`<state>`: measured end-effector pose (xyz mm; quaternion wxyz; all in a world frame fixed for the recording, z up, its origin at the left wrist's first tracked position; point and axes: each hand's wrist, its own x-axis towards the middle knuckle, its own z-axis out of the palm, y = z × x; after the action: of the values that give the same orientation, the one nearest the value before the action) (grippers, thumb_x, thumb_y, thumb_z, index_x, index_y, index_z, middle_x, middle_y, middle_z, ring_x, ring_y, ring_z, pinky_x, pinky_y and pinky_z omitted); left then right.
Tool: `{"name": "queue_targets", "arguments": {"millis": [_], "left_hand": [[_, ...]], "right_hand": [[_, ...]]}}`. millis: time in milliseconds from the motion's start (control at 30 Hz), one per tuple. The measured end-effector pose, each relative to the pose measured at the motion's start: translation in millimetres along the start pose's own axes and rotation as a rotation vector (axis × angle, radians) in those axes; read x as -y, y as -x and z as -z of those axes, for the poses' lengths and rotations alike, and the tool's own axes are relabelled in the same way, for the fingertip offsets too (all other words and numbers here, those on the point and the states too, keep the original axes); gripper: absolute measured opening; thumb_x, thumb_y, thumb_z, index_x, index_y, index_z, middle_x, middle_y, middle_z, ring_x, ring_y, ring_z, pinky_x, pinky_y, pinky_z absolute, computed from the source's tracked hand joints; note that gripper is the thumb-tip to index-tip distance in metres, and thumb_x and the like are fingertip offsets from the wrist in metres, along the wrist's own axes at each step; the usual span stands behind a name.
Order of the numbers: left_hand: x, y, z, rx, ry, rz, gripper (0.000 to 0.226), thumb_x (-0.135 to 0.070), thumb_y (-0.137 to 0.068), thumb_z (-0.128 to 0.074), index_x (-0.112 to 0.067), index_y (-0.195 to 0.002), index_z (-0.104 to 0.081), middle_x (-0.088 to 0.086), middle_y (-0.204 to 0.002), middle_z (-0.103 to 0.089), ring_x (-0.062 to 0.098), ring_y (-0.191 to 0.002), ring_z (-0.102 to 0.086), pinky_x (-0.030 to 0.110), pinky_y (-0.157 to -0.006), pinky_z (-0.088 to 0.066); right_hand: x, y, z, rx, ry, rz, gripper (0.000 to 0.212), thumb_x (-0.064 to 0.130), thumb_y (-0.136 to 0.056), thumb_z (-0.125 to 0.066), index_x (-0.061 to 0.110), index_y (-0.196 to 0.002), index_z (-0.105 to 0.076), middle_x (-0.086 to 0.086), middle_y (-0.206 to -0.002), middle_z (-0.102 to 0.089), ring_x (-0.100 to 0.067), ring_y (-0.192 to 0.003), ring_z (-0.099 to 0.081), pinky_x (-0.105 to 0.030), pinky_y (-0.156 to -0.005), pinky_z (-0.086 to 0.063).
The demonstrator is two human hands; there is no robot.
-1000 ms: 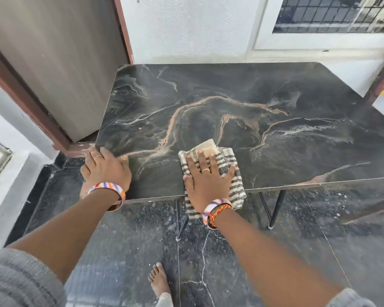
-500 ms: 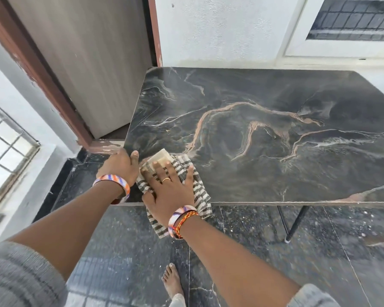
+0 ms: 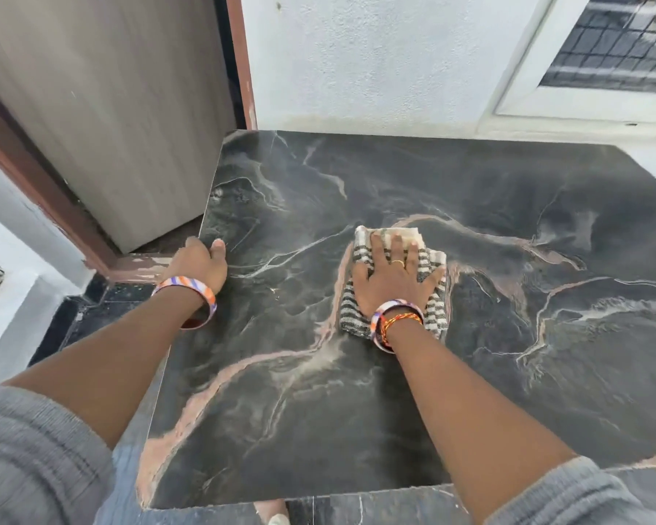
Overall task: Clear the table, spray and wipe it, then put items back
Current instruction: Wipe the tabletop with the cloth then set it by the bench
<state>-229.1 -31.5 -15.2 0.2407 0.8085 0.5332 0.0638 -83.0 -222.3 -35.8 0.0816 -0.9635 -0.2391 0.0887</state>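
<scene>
1. Fingers [image 3: 394, 252] of right hand [image 3: 391, 282] spread flat, pressing striped cloth [image 3: 432, 297] onto table [image 3: 508, 221], left of centre
2. Left hand [image 3: 201, 261] grips left edge
3. Risk: cloth bunching, leaving streaks

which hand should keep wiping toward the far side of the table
Right. The right hand already lies flat on the striped cloth mid-table, with unwiped surface ahead. The left hand grips the table's left edge, likely steadying it.

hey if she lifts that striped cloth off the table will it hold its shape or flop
Likely flop: the cloth lies folded and rumpled under the right hand. Probably light, since a flat palm moves it. It should slide easily on the glossy table.
</scene>
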Motion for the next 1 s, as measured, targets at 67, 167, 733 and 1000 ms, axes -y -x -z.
{"name": "queue_targets", "arguments": {"millis": [67,167,733,1000], "left_hand": [[-8.4,-40.1,-1.7,0.028,0.046,0.028,0.05,-0.031,-0.1,-0.03,0.011,-0.119,-0.046,0.037,-0.126,-0.05,0.047,-0.119,-0.047,0.044,-0.099,-0.037],[-19.1,-98.3,-5.7,0.049,0.084,0.068,0.049,-0.026,-0.1,-0.027,0.013,-0.119,-0.05,0.036,-0.129,-0.049,0.047,-0.121,-0.046,0.043,-0.101,-0.035],[-22.7,-177.6,-23.7,0.136,0.518,0.1,0.051,-0.035,-0.101,-0.027,-0.013,-0.056,-0.036,0.002,-0.059,-0.037,0.023,-0.064,-0.035,0.029,-0.063,-0.024],[-23.8,-175.3,-22.4,0.144,0.507,0.097,0.05,-0.035,-0.101,-0.026,0.0,-0.07,-0.044,0.009,-0.066,-0.043,0.026,-0.078,-0.04,0.027,-0.071,-0.026]], "right_hand": [[5.1,-41.4,3.6,-0.019,0.023,-0.06,0.058,0.051,-0.094,-0.017,0.038,-0.148,-0.002,0.005,-0.16,0.005,-0.022,-0.147,0.01,-0.065,-0.11,0.011],[19.1,-108.0,9.3,-0.031,0.025,-0.132,0.059,0.052,-0.093,-0.017,0.037,-0.149,-0.003,0.005,-0.16,0.005,-0.023,-0.147,0.01,-0.065,-0.109,0.011],[120.0,-259.8,11.8,-0.009,0.153,-0.027,0.065,0.054,-0.095,-0.017,0.027,-0.151,-0.002,-0.005,-0.16,0.005,-0.032,-0.146,0.007,-0.056,-0.113,0.013],[245.2,-233.3,-17.4,0.043,0.193,0.585,0.06,0.049,-0.096,-0.022,0.03,-0.15,-0.004,-0.003,-0.16,0.002,-0.029,-0.147,0.006,-0.048,-0.115,0.011]]}}
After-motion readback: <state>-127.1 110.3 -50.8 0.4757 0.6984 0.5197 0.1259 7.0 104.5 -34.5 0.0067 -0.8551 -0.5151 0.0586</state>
